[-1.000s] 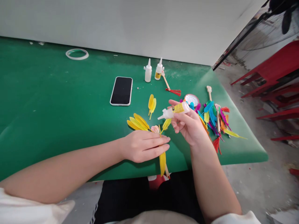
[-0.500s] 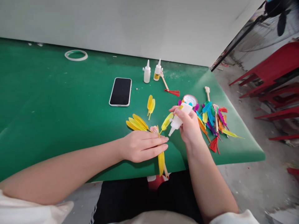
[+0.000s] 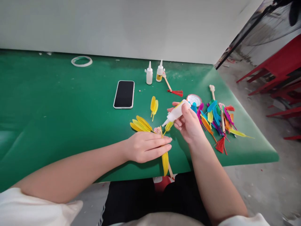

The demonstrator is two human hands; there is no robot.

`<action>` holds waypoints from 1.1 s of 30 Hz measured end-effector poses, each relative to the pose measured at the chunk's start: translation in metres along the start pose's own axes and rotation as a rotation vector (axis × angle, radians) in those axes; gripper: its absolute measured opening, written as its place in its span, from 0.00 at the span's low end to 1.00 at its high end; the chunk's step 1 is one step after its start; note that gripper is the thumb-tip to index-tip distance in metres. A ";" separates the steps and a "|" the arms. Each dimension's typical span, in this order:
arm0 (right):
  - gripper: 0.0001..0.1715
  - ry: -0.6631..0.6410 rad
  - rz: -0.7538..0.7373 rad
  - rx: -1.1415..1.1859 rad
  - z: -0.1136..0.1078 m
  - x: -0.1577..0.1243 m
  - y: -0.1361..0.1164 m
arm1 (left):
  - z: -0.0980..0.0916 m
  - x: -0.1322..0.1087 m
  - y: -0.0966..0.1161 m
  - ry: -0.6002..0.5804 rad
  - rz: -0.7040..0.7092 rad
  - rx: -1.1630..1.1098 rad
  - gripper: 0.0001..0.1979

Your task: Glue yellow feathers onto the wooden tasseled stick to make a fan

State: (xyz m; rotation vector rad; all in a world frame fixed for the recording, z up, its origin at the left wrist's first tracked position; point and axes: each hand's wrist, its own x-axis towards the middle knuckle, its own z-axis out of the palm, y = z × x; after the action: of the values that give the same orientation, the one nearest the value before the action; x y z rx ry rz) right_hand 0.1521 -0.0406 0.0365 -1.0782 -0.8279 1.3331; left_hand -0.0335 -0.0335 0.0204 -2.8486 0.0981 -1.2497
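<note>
My left hand [image 3: 147, 146] is closed on a yellow feather [image 3: 165, 164], whose quill end pokes up between the fingers. Under that hand lies a wooden stick [image 3: 170, 171] with a pinkish carved head [image 3: 157, 130]; its middle is hidden. Yellow feathers [image 3: 141, 123] fan out to the left of the head, and a yellow-green feather [image 3: 168, 126] lies to its right. My right hand [image 3: 188, 124] grips a white glue bottle [image 3: 178, 111], tilted with its nozzle pointing down-left, close above the upright quill end.
Two loose yellow feathers [image 3: 154, 106] lie beyond the hands. Farther back are a phone [image 3: 124, 94], two glue bottles [image 3: 149, 75], a tasselled stick [image 3: 167, 83] and a tape roll [image 3: 81, 61]. Right of my hand are a round tin [image 3: 194, 99] and a pile of coloured feathers [image 3: 216, 117].
My right hand has brought the glue bottle's nozzle up and left, nearer the feather's quill end, and the bottle is tipped flatter. My left hand keeps its hold. The camera view has shifted slightly.
</note>
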 end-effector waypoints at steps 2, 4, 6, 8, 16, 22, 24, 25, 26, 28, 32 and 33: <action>0.24 -0.007 0.010 0.005 0.001 0.000 0.000 | 0.000 0.001 0.000 0.001 0.002 -0.003 0.08; 0.24 -0.012 0.020 0.010 0.001 0.000 -0.001 | 0.000 0.000 -0.001 -0.003 -0.009 -0.016 0.09; 0.24 -0.021 0.033 0.019 0.002 -0.001 -0.001 | 0.000 -0.001 -0.001 -0.014 -0.022 -0.034 0.09; 0.25 -0.028 0.042 0.035 0.002 -0.001 -0.001 | 0.000 -0.002 -0.001 -0.033 -0.026 -0.041 0.09; 0.26 -0.041 0.061 0.058 0.004 -0.001 0.001 | -0.002 0.001 -0.001 -0.080 -0.047 -0.025 0.10; 0.24 -0.019 0.026 0.009 0.003 0.000 0.004 | -0.001 -0.002 -0.002 -0.101 -0.079 -0.045 0.11; 0.24 -0.001 0.022 0.007 0.003 0.000 0.004 | 0.001 -0.005 -0.002 -0.093 -0.091 -0.057 0.12; 0.25 0.006 0.023 0.012 0.003 0.000 0.004 | 0.001 -0.006 -0.002 -0.092 -0.096 -0.062 0.12; 0.25 0.010 0.024 0.018 0.003 -0.001 0.004 | 0.002 -0.006 -0.002 -0.092 -0.101 -0.065 0.12; 0.27 0.008 0.029 0.024 0.003 -0.001 0.003 | 0.002 -0.007 -0.002 -0.090 -0.108 -0.069 0.12; 0.31 -0.013 0.048 0.005 0.004 -0.001 0.003 | 0.002 -0.007 -0.001 -0.085 -0.112 -0.072 0.13; 0.31 -0.012 0.053 0.001 0.004 -0.001 0.003 | 0.002 -0.007 -0.001 -0.088 -0.111 -0.074 0.13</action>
State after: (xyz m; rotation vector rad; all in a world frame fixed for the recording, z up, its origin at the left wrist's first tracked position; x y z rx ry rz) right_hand 0.1469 -0.0417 0.0349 -1.0989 -0.8123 1.3850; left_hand -0.0368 -0.0317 0.0140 -3.0059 -0.0156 -1.1597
